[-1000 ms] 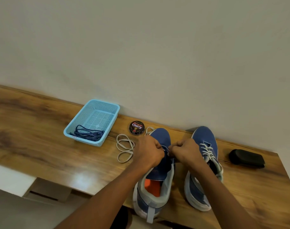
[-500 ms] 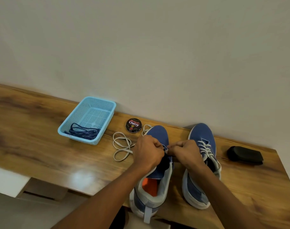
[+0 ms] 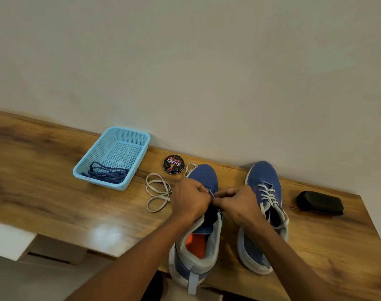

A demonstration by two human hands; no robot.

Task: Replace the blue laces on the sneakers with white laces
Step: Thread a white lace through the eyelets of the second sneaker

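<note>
**Both hands at the eyelets of the left sneaker**

While my 2 hands meet over the left sneaker (image 3: 203, 179), my fingers are curled in tight. My left hand (image 3: 190, 200) sits on the throat of the shoe with the fingers (image 3: 201, 189) bent over its edge, and a short blue strip (image 3: 211, 193), whether lace or loop I cannot tell, shows right at my fingertips. My right hand (image 3: 237, 202) touches the left one, thumb and forefinger pressed together as in a pinch; what sits between them is too small to make out.

This shoe stands on the wooden table (image 3: 55, 203), its heel hanging over the near edge, the orange insole (image 3: 196, 246) exposed. The right sneaker (image 3: 264, 177) stands just beside it, already threaded with a white lace (image 3: 267, 193).

A loose white lace (image 3: 157, 193) lies coiled on the table left of my hands, 1 end running behind the left shoe's toe. The blue laces (image 3: 108, 174) lie heaped in the near end of the light blue basket (image 3: 128, 132). A round polish tin (image 3: 174, 164) sits between basket and shoe, near the wall. A black brush (image 3: 319, 204) lies well to the right.
</note>
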